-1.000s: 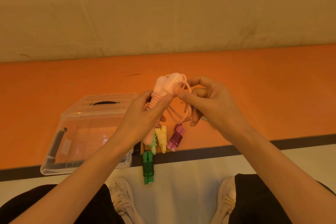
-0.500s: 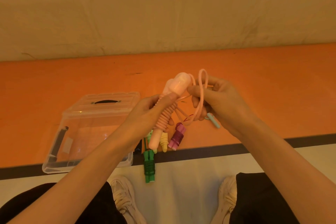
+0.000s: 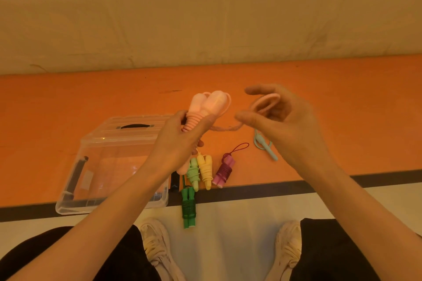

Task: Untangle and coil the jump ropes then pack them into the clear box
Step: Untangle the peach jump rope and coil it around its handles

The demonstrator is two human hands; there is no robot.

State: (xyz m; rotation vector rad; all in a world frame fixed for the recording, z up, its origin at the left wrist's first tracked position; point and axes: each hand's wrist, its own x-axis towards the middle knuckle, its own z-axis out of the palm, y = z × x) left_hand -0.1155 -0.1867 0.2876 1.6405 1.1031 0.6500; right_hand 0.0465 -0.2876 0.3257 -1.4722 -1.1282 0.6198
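1. I see the left hand (image 3: 182, 141) at frame centre, fingers curled round the pale pink jump rope's paired plastic handles (image 3: 206, 107).
2. The right hand (image 3: 280, 121), centre right, pinches that rope's pink cord loop (image 3: 265, 104).
3. The clear plastic box with its lid on (image 3: 109, 157) sits lower left on the orange floor mat (image 3: 342, 109).
4. Coiled light green (image 3: 193, 174), yellow (image 3: 205, 171), purple (image 3: 225, 170) and dark green (image 3: 188, 207) ropes lie below the hands.
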